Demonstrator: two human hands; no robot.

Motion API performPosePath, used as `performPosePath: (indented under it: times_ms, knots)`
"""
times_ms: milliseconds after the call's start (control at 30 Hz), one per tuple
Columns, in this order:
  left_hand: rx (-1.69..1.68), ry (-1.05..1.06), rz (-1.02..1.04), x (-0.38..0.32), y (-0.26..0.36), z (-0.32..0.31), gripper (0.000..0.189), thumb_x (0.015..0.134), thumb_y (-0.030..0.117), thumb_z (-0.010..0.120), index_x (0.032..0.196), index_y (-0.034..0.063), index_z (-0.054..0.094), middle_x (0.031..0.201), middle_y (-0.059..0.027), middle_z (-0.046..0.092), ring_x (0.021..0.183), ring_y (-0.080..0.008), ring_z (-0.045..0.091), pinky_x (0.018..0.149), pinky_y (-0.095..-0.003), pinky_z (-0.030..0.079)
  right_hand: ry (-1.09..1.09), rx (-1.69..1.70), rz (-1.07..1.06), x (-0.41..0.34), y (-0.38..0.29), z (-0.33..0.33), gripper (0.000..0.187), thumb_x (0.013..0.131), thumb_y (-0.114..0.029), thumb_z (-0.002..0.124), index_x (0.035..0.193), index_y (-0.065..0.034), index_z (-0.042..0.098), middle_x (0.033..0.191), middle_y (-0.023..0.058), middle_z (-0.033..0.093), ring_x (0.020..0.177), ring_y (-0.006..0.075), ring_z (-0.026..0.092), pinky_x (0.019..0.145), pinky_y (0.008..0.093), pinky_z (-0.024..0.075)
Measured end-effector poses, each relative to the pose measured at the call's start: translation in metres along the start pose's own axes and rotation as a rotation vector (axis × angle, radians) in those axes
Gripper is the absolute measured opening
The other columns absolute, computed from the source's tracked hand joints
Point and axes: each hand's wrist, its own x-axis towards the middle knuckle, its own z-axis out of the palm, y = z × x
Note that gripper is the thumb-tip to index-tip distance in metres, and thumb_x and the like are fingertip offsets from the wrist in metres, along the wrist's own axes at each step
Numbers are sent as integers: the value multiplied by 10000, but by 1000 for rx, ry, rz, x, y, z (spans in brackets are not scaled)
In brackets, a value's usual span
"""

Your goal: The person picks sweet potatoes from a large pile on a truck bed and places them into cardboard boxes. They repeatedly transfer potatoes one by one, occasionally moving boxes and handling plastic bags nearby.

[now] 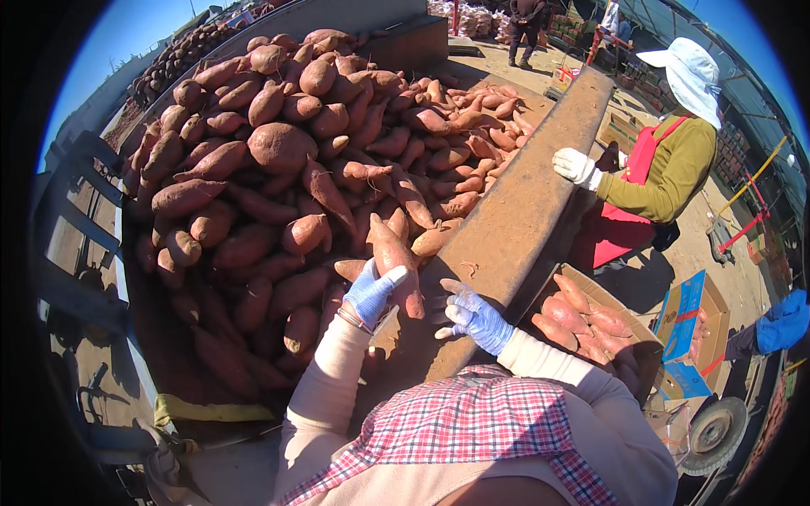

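Observation:
My left hand [373, 292], in a blue and white glove, grips a long sweet potato [393, 259] near the front of a large heap of sweet potatoes [278, 148]. The held one points up and away, its lower tip beside my fingers. My right hand [476, 319], gloved alike, is over the rusty metal ledge [500, 234], fingers spread and nothing between them. Right of that hand, below the ledge, a cardboard box [645, 335] holds several sweet potatoes [569, 313].
A co-worker in a white hat [686, 69] stands across the ledge, one white-gloved hand [576, 167] on its edge. A blue carton [680, 316] and a wheel [712, 433] are at the right. The truck bed's metal side [136, 354] bounds the heap at left. Another person [526, 25] stands far back.

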Motion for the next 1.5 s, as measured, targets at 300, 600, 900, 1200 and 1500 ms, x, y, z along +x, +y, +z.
performPosePath:
  times_ms: [300,600,900,1200,1500]
  knots:
    - [824,47,-207,69,15,25,667,842,443,631,1301,-8,456,1222,-166,564,1127,-246,545,952,-316,422,351,219,53,-31,2,-41,600,757,-257,717,1227,-20,429,872,155,595,692,287,626,571,416,571]
    - [1668,430,-156,150,-26,6,709,708,461,722,1264,117,448,1166,-148,504,1057,-322,556,879,-424,474,274,216,13,-29,3,-47,648,750,-311,709,1255,-40,406,893,158,595,699,288,624,549,405,563]
    - [841,224,-253,176,-48,-59,702,707,258,755,1292,-7,473,1229,-158,574,1101,-239,566,907,-317,456,175,360,11,-31,8,-58,563,795,-454,657,1084,7,512,881,147,602,657,276,623,486,381,524]
    - [-867,-393,-208,89,-28,9,515,813,330,534,1254,68,486,1185,-124,573,1056,-285,559,923,-453,427,-211,755,-16,-64,0,-74,615,840,-543,561,1230,-76,471,1048,236,590,733,381,616,559,443,508]
    - [-649,-200,-383,30,-41,79,546,877,544,480,1198,107,535,997,-89,611,794,-253,592,641,-352,495,306,225,-278,-213,-29,-123,617,800,-349,661,1273,-21,440,1067,125,569,978,249,566,878,424,482]
